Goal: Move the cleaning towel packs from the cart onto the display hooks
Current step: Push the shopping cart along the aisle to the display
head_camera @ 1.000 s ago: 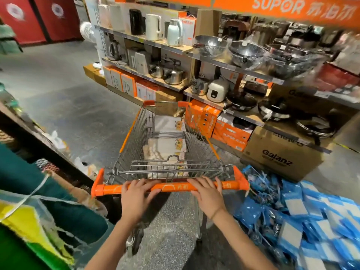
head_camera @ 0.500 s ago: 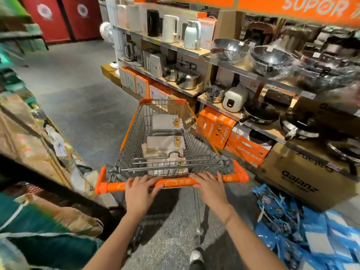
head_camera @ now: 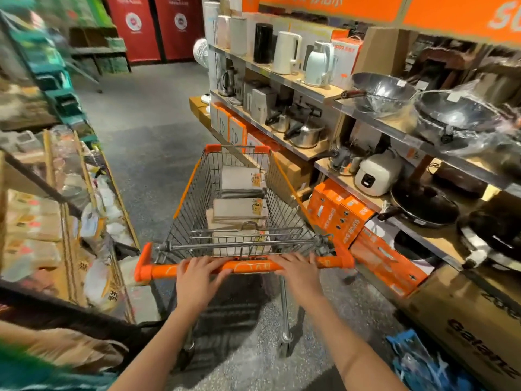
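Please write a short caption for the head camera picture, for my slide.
Both hands, left and right, hold the orange handle of a cart carrying towel packs down a store aisle.

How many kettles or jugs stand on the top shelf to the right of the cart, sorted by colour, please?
White or pale kettles: 3
Black kettle: 1
Total: 4, counting only those clear enough to tell; the boxes behind them are left out.

I see both hands on the cart's orange handle (head_camera: 245, 267): left hand (head_camera: 197, 280), right hand (head_camera: 300, 273). Pale towel packs (head_camera: 239, 210) lie in the wire cart (head_camera: 194, 204), between shelves of kettles (head_camera: 286, 52) and woks (head_camera: 383, 91).
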The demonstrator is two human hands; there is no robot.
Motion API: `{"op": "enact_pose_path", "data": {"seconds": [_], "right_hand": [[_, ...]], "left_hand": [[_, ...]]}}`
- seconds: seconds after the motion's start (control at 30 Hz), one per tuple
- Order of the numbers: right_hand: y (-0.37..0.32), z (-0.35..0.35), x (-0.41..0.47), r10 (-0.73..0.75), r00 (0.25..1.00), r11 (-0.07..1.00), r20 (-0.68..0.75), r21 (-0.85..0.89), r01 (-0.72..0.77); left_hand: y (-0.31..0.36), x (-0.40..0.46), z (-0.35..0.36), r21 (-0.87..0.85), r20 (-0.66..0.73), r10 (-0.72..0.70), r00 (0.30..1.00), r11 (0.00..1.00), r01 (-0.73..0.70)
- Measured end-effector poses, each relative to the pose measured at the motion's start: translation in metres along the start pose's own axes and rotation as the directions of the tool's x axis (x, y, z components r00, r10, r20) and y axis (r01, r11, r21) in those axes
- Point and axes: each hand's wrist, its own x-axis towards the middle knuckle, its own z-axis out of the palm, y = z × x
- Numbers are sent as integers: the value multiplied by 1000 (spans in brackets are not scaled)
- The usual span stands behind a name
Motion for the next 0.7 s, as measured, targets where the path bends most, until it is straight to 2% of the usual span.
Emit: {"op": "enact_pose_path", "data": {"seconds": [0.23, 0.4, 0.7], "right_hand": [[34, -18, 78, -62, 998, 998, 22, -11, 63], [47, -25, 133, -104, 995, 994, 13, -32, 104], [71, -40, 247, -180, 983, 981, 42, -63, 182]], "left_hand": [[18, 66, 17, -1, 20, -91, 996, 996, 91], [19, 112, 26, 35, 96, -137, 986, 990, 134], [10, 207, 64, 13, -34, -161, 986, 987, 161]]}}
